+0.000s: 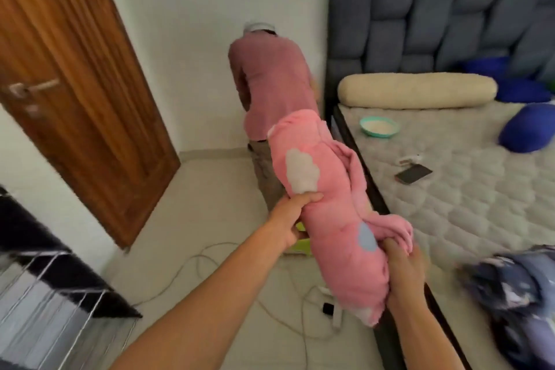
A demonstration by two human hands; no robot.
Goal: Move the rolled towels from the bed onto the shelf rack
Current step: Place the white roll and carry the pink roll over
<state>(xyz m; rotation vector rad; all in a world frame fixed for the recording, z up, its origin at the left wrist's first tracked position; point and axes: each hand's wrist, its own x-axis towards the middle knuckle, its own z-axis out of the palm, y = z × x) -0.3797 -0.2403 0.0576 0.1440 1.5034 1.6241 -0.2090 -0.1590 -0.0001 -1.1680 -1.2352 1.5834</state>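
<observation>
The bed still carried a bluish bundle at its near edge, possibly another towel. The wire shelf rack, left of the bed, showed none. Beside the bed, over the floor, the pink rolled towel hung gripped by the left hand and right hand. No writing was legible.

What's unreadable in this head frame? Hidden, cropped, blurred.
- Shelf rack: cut off by the left and bottom edges.
- Blue bundle on the bed: motion-blurred, cropped at the right edge.
- Right hand: fingers buried in the pink towel.
- Other person: legs hidden behind the towel.
</observation>
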